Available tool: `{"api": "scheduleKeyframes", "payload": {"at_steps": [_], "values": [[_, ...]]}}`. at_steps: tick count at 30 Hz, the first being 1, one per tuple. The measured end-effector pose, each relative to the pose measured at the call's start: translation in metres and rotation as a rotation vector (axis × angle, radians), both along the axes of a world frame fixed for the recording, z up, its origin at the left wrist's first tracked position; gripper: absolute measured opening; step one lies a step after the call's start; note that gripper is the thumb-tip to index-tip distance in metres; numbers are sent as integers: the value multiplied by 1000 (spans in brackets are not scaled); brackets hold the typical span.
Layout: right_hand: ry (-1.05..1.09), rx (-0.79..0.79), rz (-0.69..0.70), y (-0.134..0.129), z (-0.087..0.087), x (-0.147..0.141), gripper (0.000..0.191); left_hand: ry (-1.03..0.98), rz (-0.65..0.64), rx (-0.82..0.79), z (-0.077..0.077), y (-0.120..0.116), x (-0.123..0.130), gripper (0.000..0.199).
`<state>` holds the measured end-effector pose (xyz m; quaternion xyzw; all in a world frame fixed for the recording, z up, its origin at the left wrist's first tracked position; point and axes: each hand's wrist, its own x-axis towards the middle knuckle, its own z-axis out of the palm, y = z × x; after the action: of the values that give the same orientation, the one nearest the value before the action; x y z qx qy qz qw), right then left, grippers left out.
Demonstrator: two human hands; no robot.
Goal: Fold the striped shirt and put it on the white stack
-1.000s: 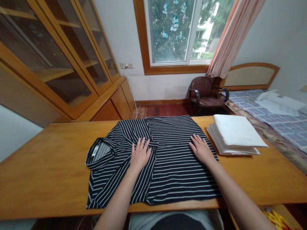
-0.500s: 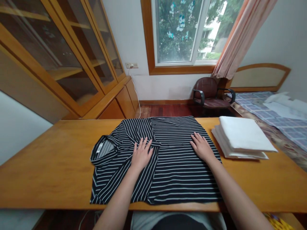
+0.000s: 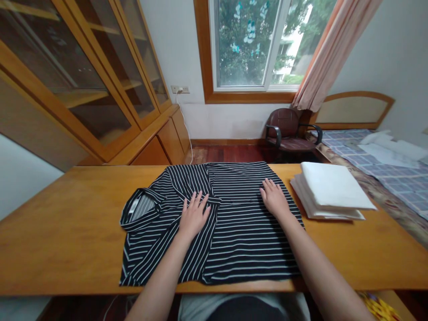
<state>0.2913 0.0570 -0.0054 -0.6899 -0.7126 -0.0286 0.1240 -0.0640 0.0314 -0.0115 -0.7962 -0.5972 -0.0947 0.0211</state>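
A black shirt with white stripes (image 3: 247, 240) lies spread on the wooden table (image 3: 67, 232), its collar pointing left and its hem to the right. The sleeves appear folded across its upper part. My left hand (image 3: 194, 216) rests on the shirt near the middle, fingers spread, by the end of a folded sleeve. Farther right, my right hand (image 3: 274, 198) lies on the shirt's lower part with its fingers stretched out. Neither hand grips the cloth.
To the right of the shirt sits a stack of folded white sheets (image 3: 334, 185). Beyond the table are a brown armchair (image 3: 286, 129), a bed (image 3: 377, 156) and a window. A glass-door cabinet (image 3: 133, 125) stands at the left.
My right hand has shifted slightly up the shirt, its fingers closer together. My left hand stays in place on the cloth. The whole view has moved a little.
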Motion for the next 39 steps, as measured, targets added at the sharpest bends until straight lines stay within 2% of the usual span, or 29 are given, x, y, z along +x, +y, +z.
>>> {"api": "scheduleKeyframes", "payload": {"at_steps": [3,7,10,12,14,17,24,27,29,33,36,39], "values": [[69,-42,163,15,5,-50,58,-7,-2,-9,1,-2,-1,54],[96,-77,353,38,2,-110,57,-7,-6,-16,6,-8,-2,54],[90,-113,399,56,-4,-138,58,-1,-2,-18,8,-12,-4,53],[77,-127,390,68,-7,-145,57,7,1,-14,8,-14,-6,53],[59,-122,365,79,-10,-143,56,15,1,-11,8,-16,-8,53],[32,-118,299,92,-14,-124,56,17,1,-9,6,-17,-10,53],[-13,-169,49,110,-17,-32,60,22,5,-15,7,-18,-9,53],[-37,-182,-44,107,-14,4,58,22,7,-25,9,-18,-9,53],[-50,-170,-67,99,-11,17,58,20,9,-29,9,-18,-9,53],[-18,-53,-7,69,-4,8,57,15,17,-34,7,-15,-9,54],[64,4,128,33,0,-14,59,6,17,-34,6,-10,-10,54],[133,-6,252,-4,0,-29,60,-5,15,-32,5,-6,-11,54]]}}
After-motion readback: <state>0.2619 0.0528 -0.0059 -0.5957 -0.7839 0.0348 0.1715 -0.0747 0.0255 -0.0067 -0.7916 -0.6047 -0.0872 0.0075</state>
